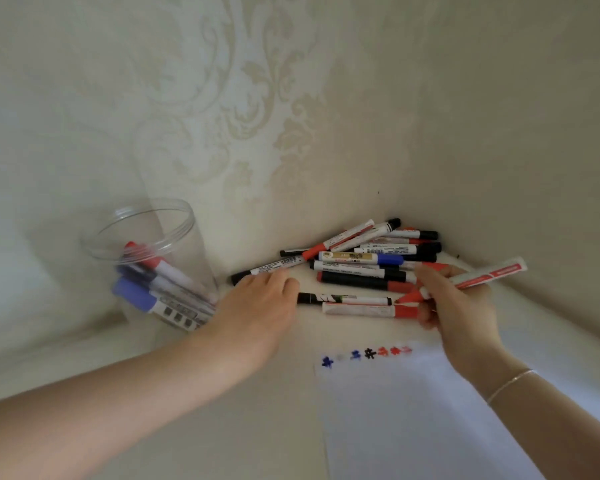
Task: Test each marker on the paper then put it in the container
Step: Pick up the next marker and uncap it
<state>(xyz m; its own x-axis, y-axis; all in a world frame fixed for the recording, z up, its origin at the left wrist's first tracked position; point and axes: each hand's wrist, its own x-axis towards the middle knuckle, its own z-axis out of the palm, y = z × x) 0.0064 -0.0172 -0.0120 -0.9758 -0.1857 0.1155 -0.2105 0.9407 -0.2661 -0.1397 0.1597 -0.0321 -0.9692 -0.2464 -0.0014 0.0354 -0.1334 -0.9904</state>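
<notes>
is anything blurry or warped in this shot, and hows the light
Head view: the clear container and the markers inside it are smeared by motion blur; the marker pile and test marks on the paper are soft; wide-angle bending curves the walls; light is soft and even, no harsh glare.

Bare forearms, thin bracelet (511, 384) (right wrist)

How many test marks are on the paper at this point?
7, in one row along the top edge of the paper: two blue marks with a very faint one between, one black, then three red. None looks hidden.
</notes>
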